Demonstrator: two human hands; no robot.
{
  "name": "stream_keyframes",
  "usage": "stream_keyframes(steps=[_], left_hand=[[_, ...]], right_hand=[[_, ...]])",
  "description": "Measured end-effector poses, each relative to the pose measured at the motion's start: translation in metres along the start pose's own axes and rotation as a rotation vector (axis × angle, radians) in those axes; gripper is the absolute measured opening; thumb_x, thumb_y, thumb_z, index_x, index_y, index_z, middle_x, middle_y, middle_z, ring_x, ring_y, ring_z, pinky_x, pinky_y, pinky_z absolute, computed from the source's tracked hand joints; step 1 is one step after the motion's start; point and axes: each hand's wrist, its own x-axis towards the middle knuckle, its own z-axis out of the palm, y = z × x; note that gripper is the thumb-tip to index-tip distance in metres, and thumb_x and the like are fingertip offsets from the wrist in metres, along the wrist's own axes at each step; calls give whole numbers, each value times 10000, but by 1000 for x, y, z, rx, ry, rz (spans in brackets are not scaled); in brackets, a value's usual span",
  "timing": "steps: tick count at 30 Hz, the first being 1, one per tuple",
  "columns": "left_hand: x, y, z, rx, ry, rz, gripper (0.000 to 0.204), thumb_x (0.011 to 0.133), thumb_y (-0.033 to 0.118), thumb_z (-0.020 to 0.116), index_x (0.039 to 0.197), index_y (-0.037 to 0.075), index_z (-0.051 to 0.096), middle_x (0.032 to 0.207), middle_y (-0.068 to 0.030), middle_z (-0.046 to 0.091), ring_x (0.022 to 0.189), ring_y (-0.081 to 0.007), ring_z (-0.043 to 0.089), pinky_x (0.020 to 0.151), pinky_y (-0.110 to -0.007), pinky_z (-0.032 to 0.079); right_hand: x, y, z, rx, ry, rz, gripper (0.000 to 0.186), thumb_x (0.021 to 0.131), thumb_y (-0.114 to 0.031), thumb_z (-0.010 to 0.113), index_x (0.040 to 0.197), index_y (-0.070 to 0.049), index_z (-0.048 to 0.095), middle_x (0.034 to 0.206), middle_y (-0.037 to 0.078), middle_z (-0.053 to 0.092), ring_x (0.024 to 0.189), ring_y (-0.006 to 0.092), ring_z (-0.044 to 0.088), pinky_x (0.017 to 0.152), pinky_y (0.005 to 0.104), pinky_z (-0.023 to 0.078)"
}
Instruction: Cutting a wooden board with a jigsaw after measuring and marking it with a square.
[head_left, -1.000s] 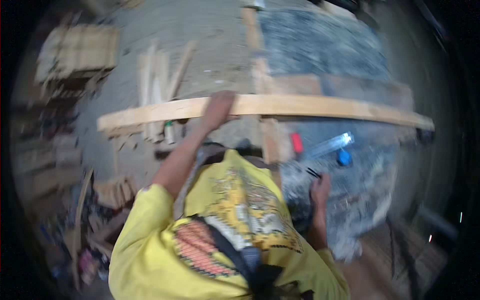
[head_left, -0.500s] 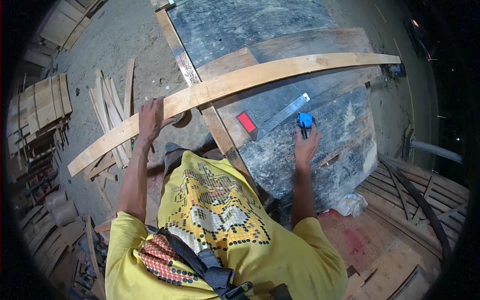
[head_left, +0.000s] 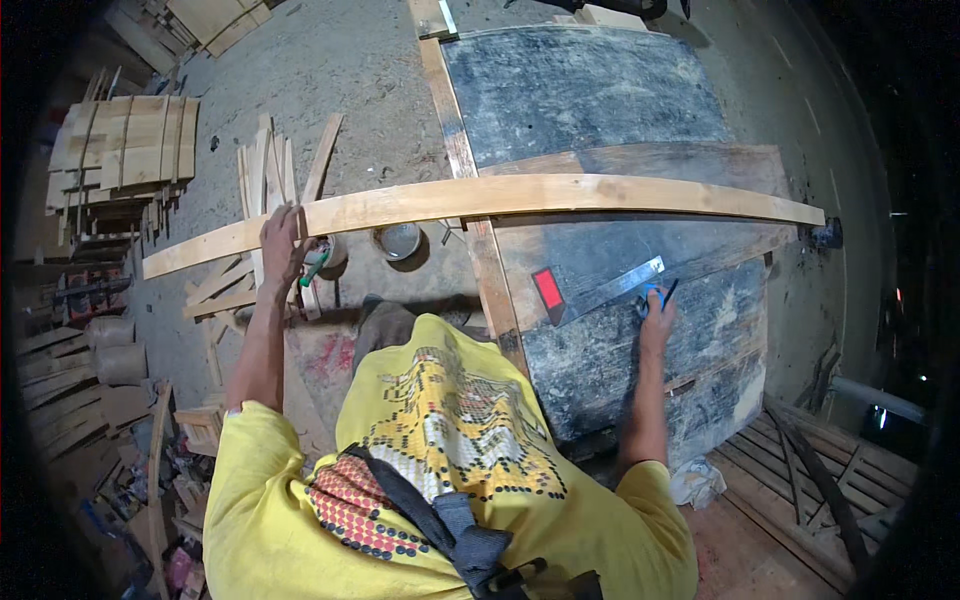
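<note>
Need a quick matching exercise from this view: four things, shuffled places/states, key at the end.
Things
1. wooden board
2. square
3. left hand
4. right hand

Places/states
A. at the blue tape measure, with a dark stick poking out
B. lying wholly on the dark tabletop, red patch showing
C. reaching across the tabletop and out past its left edge
D. fingers on bare wood, left of the tabletop

Pairs: 1-C, 2-B, 3-D, 4-A
</note>
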Motion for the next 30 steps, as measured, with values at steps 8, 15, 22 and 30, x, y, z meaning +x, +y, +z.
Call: stream_keyframes(steps=[8, 15, 22, 30], left_hand=[[-29, 168, -12, -1140, -356, -387, 284, 927, 187, 659, 1158, 23, 671, 983, -94, 715, 851, -169, 676, 768, -312, 535], [-43, 187, -45, -1373, -546, -315, 316, 849, 134, 671, 1104, -52, 689, 944, -124, 723, 810, -119, 661, 733, -278, 546], [-51, 58, -41, -1888, -218, -954, 321, 800, -17, 707, 1114, -53, 648, 984, -128, 681, 856, -213, 692, 839, -317, 591], [-92, -232, -83, -1644, 944, -1202, 202, 868, -29, 647, 1052, -113, 645, 995, -193, 687, 879, -253, 702, 811, -329, 626]], right_hand=[[-54, -106, 151, 60, -770, -18, 437, 890, -404, 663, 1061, -5, 616, 873, 98, 657, 819, 237, 653, 657, 388, 501], [-122, -221, 221, -322, -981, -563, 449, 855, -320, 705, 1155, -23, 549, 878, 240, 653, 849, 383, 658, 746, 433, 506], [-79, -178, 213, -473, -1059, -657, 314, 860, -218, 662, 1114, -34, 661, 958, 215, 671, 916, 390, 647, 850, 442, 501], [33, -116, 141, -758, -1049, -336, 257, 770, -127, 671, 989, 1, 714, 834, 217, 681, 793, 366, 669, 763, 406, 521]])
